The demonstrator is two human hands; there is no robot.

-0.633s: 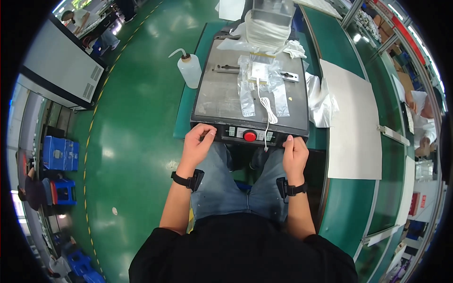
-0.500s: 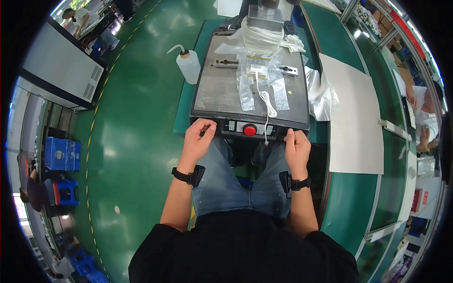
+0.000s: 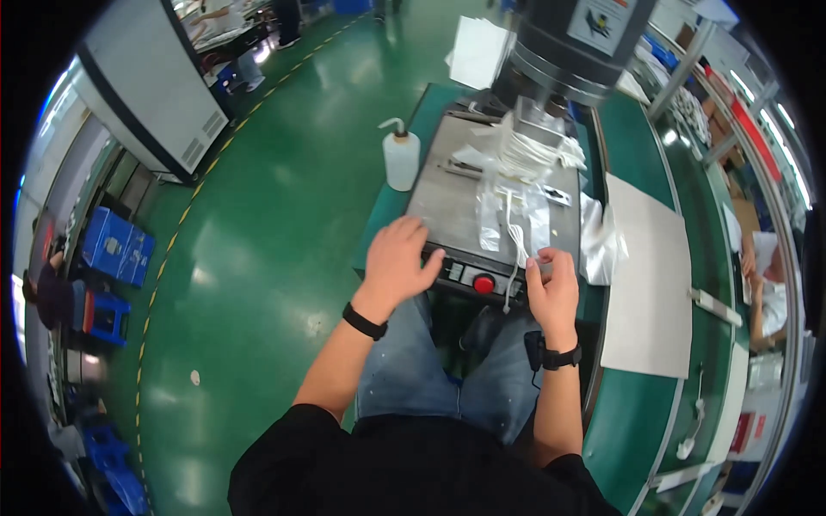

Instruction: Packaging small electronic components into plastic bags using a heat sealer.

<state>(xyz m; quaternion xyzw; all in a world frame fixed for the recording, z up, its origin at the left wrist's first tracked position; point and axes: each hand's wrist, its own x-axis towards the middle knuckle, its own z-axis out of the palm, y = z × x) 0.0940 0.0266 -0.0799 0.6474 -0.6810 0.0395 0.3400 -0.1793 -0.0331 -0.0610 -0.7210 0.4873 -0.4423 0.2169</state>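
A press machine with a grey metal bed (image 3: 447, 211) stands before me, a red push button (image 3: 483, 284) on its front panel. My left hand (image 3: 397, 262) is over the bed's front left corner, thumb spread from the fingers, holding nothing. At the front right edge, my right hand (image 3: 552, 292) has loosely bent fingers, thumb and forefinger apart, close beside a white coiled cable (image 3: 516, 236). Whether it touches the cable I cannot tell. The cable's plug end hangs over the front panel. Clear plastic strips (image 3: 489, 219) lie on both sides of the cable.
Under the dark press head (image 3: 572, 52) sits a bundle of white material (image 3: 527, 155). A white squeeze bottle (image 3: 401, 161) stands left of the bed. To the right are a crumpled clear bag (image 3: 602, 245) and a large pale board (image 3: 647, 275) on a green bench.
The view has swung, showing more of the press head. My left hand has opened and moved over the bed's corner. My right hand has come up beside the cable, its fingers loosened.
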